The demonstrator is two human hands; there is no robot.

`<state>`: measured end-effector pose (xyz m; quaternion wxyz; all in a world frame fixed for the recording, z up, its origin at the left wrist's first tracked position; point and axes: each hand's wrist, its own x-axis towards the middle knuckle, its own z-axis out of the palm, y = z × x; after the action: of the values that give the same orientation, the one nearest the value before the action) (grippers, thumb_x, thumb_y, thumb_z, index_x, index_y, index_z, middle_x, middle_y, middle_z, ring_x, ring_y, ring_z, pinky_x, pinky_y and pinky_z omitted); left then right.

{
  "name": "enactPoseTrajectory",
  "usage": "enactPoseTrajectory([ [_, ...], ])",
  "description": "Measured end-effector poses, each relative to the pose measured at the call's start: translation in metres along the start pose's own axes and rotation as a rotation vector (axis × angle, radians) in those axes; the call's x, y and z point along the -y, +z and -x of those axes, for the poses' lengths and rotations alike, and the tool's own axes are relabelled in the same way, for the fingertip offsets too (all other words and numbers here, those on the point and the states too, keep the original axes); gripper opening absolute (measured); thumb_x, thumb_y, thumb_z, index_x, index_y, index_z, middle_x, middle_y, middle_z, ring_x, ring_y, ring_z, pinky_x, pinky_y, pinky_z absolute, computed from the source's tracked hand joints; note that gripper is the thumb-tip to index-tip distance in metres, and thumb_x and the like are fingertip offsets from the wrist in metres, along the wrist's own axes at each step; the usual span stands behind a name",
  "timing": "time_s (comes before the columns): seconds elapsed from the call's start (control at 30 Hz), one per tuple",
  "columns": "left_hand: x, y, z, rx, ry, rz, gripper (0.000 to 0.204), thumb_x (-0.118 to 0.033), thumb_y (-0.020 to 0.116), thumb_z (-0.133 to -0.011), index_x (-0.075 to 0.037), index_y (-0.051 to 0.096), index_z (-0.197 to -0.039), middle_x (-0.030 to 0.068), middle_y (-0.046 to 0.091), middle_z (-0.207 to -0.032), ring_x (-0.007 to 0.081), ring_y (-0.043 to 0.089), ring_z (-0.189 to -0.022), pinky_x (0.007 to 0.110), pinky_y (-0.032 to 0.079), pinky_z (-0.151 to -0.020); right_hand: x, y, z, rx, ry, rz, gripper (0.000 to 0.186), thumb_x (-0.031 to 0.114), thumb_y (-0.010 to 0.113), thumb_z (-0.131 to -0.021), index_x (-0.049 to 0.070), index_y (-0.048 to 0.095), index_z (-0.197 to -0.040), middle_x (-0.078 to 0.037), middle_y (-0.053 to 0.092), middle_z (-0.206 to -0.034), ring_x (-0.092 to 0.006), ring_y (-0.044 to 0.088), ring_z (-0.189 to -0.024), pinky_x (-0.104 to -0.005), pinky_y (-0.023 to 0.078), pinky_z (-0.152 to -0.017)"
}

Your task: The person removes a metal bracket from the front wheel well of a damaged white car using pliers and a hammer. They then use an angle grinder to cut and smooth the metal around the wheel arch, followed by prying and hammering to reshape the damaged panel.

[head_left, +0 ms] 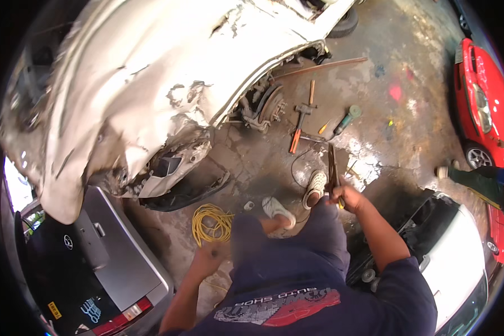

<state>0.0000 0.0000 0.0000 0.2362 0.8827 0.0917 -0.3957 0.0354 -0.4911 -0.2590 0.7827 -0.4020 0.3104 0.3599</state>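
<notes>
My right hand [347, 198], in front of my right knee, is closed around a long, narrow, dark tool [333, 165]. The tool points away from me over the floor, and a bit of yellow shows by my fingers; its exact kind is unclear. My left hand [210, 256] hangs low beside my left thigh, close to a coil of yellow hose or cord [211, 224] on the floor. Its fingers are too blurred and curled out of sight to read. Ahead stands a badly dented, cream-white car body [145, 67] with a bare brake disc [273, 106] exposed at its wheel well.
On the floor lie an orange-handled hammer [298, 134], a wooden-handled hammer [312, 89], a green angle grinder [348, 121] and a long rusty bar [330, 67]. A grey vehicle [123, 246] stands left, a white one [453, 263] right, a red car [490, 84] farther right near another person's leg [476, 179].
</notes>
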Motion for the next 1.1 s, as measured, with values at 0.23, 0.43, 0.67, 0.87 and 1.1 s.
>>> enactPoseTrajectory([
  [0.23,-0.119,-0.109,-0.183,-0.714,0.715,-0.292,0.052,-0.015,0.083,-0.09,0.0,0.066,-0.136,0.0165,0.071,-0.129,0.03,0.069,-0.115,0.041,0.054,-0.102,0.047,0.05,-0.193,0.005,-0.442,0.766,0.098,0.014,0.075,-0.07,0.0,0.038,-0.16,-0.019,0.058,-0.124,-0.0341,0.059,-0.115,-0.0446,0.05,-0.1],
  [0.43,-0.158,-0.197,-0.272,-1.393,0.761,-0.983,0.07,-0.027,0.078,-0.099,0.002,0.051,-0.157,0.022,0.054,-0.16,0.0366,0.047,-0.152,0.049,0.031,-0.129,0.109,0.115,-0.291,0.143,-0.846,1.279,0.105,0.009,0.077,-0.063,0.006,0.042,-0.162,-0.022,0.053,-0.148,-0.0448,0.048,-0.14,-0.0492,0.039,-0.117],
  [0.67,-0.054,-0.286,-0.242,-1.557,0.504,-1.379,0.072,-0.055,0.051,-0.11,-0.002,0.052,-0.159,0.0182,0.051,-0.164,0.034,0.044,-0.155,0.046,0.028,-0.131,0.134,0.171,-0.416,0.193,-1.664,1.117,0.095,0.006,0.076,-0.069,0.007,0.049,-0.16,-0.017,0.054,-0.148,-0.0382,0.043,-0.15,-0.0548,0.034,-0.113],
  [0.87,-0.053,-0.292,-0.24,-1.714,0.427,-1.425,0.072,-0.055,0.051,-0.11,-0.002,0.051,-0.159,0.0186,0.05,-0.164,0.0343,0.043,-0.155,0.046,0.028,-0.131,0.186,0.209,-0.453,0.09,-2.046,0.825,0.087,0.004,0.074,-0.071,0.01,0.055,-0.156,-0.015,0.057,-0.143,-0.0351,0.047,-0.147,-0.0542,0.031,-0.117],
  [1.1,-0.055,-0.28,-0.245,-1.716,0.366,-1.462,0.072,-0.054,0.051,-0.11,-0.002,0.051,-0.159,0.019,0.05,-0.165,0.0346,0.043,-0.156,0.047,0.027,-0.131,0.221,0.257,-0.427,-0.112,-2.206,0.808,0.052,0.026,0.062,-0.094,0.007,0.069,-0.141,-0.01,0.066,-0.132,-0.0267,0.055,-0.133,-0.0552,0.038,-0.111],
])
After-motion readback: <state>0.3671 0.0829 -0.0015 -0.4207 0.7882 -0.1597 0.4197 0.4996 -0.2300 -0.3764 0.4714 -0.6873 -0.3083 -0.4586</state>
